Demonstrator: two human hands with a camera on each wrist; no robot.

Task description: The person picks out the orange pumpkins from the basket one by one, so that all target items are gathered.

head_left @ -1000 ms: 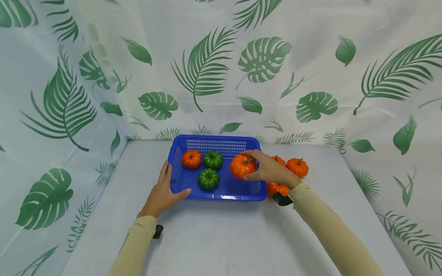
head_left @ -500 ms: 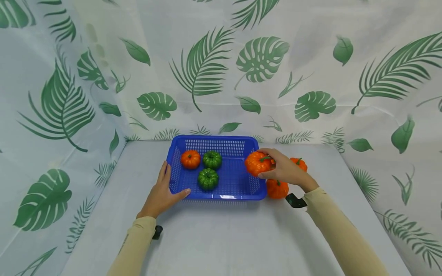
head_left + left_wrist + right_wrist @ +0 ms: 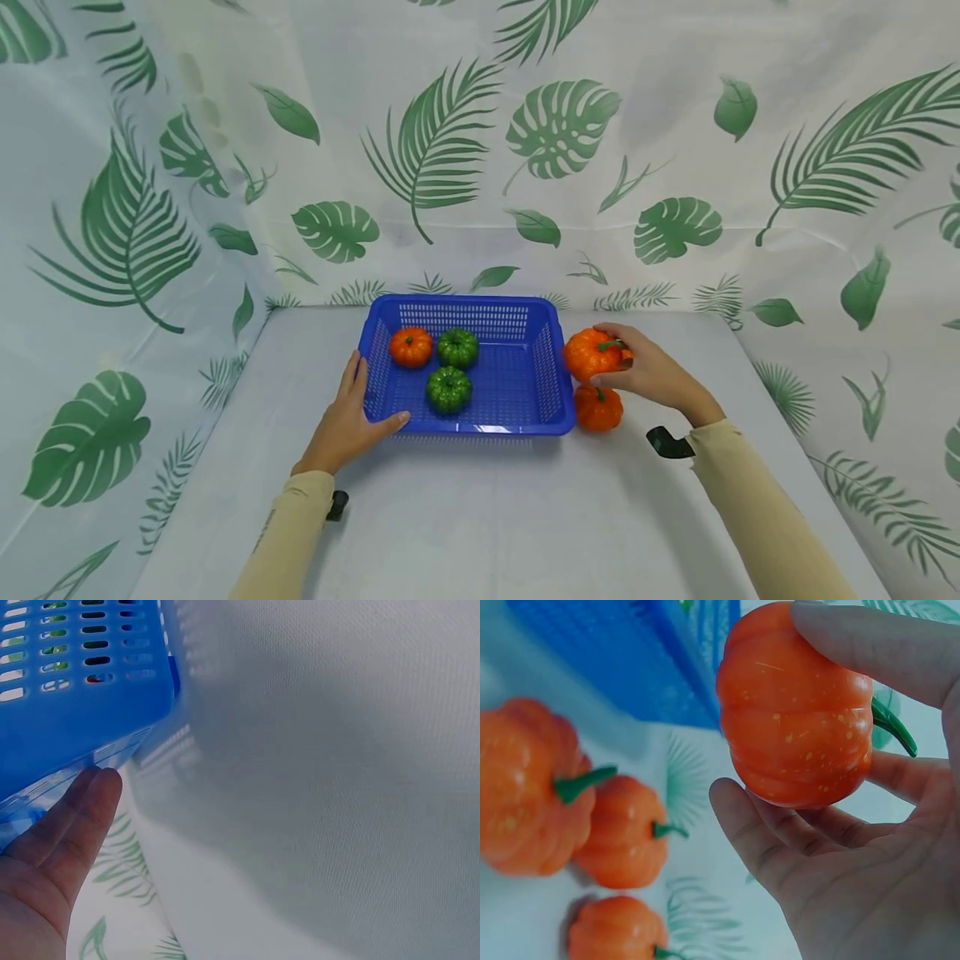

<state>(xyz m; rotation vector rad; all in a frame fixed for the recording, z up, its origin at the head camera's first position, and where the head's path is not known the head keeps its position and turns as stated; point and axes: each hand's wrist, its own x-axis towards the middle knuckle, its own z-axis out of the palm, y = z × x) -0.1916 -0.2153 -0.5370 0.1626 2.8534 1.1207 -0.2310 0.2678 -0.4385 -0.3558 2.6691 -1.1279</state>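
Observation:
My right hand [image 3: 656, 371] grips a glossy orange toy pumpkin [image 3: 587, 356] with a green stem, just outside the basket's right wall. In the right wrist view the thumb lies on one side of this pumpkin [image 3: 799, 712] and the fingers on the other. My left hand [image 3: 341, 429] rests at the left end of the blue plastic basket [image 3: 480, 298], fingers straight along the outer wall and thumb at the front rim. Inside the basket sit a small orange pumpkin [image 3: 410, 347], a green pumpkin [image 3: 457, 348] and a second green pumpkin [image 3: 448, 390].
Another orange pumpkin [image 3: 597, 408] stands on the white table [image 3: 465, 517], close to the basket's right front corner. The right wrist view shows further orange pumpkins, one large [image 3: 517, 795] and one smaller [image 3: 626, 832]. A leaf-patterned curtain [image 3: 450, 225] closes off the back.
My right hand has carried the orange pumpkin rightward, from above the basket to outside its right wall. The left hand stays at the basket's left end.

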